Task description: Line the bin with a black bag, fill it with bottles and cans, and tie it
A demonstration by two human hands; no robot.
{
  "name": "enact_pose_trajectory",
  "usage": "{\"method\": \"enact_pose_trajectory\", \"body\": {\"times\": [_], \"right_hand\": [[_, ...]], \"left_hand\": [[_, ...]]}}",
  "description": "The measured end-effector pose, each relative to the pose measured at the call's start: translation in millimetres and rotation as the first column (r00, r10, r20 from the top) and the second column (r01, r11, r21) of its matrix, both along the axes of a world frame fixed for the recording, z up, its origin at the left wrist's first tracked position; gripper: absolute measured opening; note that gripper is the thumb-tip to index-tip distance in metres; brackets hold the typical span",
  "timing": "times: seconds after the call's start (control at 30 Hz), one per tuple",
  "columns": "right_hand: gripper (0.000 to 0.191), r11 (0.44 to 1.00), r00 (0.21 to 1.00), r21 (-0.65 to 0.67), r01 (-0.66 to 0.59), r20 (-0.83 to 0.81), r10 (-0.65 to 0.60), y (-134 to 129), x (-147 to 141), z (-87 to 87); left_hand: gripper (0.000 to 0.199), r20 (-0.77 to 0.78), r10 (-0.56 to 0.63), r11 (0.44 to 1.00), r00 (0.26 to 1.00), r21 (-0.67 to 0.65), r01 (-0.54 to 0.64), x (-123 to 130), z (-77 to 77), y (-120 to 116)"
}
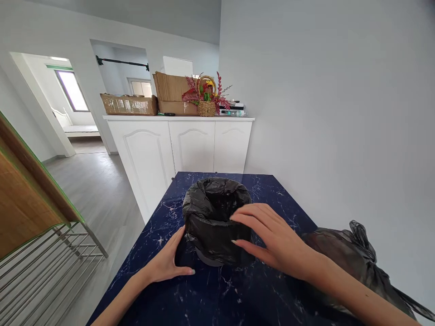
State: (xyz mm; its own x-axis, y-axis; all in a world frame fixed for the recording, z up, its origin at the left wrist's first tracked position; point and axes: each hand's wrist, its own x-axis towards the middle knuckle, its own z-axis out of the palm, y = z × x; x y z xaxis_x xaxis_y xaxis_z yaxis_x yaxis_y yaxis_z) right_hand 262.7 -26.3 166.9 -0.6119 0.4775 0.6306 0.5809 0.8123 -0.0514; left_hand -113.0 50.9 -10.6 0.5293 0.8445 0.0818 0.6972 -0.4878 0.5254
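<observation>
A round bin lined with a black plastic bag point(217, 240) stands upright on the dark blue marbled table point(163, 294). The bag is folded over the rim, and a bit of the bin's grey base shows below it. My left hand point(170, 260) is beside the bin's lower left side, thumb and fingers apart, holding nothing. My right hand point(268, 235) is at the bin's right front, with its fingertips by the bag's rim and the thumb lower down, spread apart. On the table's right lies a tied black bag point(350, 258), partly behind my right forearm.
A white cabinet point(192, 145) beyond the table holds cardboard boxes point(129, 105), a flower basket point(206, 107) and a bottle point(238, 113). At the left stands a metal rack point(44, 271) below a brown board point(27, 194). A wall rises at the right.
</observation>
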Motion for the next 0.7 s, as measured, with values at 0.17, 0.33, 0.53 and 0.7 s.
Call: {"method": "enact_pose_trajectory", "body": {"times": [0.17, 0.33, 0.53, 0.7], "right_hand": [[0.028, 0.998, 0.983, -0.054, 0.01, 0.183, 0.0, 37.2, -17.8, 2.4], [0.036, 0.986, 0.946, -0.056, 0.157, 0.295, -0.134, 53.7, 9.2, 5.3], [0.046, 0.904, 0.87, -0.093, 0.416, 0.331, -0.366, 71.2, 99.2, -3.1], [0.051, 0.781, 0.76, -0.096, 0.617, 0.329, -0.56, 86.9, 179.4, -18.3]], "left_hand": [[0.113, -0.069, 0.037, 0.976, 0.997, 0.219, -0.021, -6.6, -21.6, -5.5], [0.096, -0.098, 0.073, 0.97, 0.993, 0.237, -0.048, -7.1, -16.7, -12.8], [0.085, -0.096, 0.093, 0.97, 0.991, 0.234, -0.068, -5.9, -15.8, -12.5], [0.081, -0.089, 0.086, 0.965, 0.992, 0.257, -0.061, -5.3, -15.5, -12.2]]}}
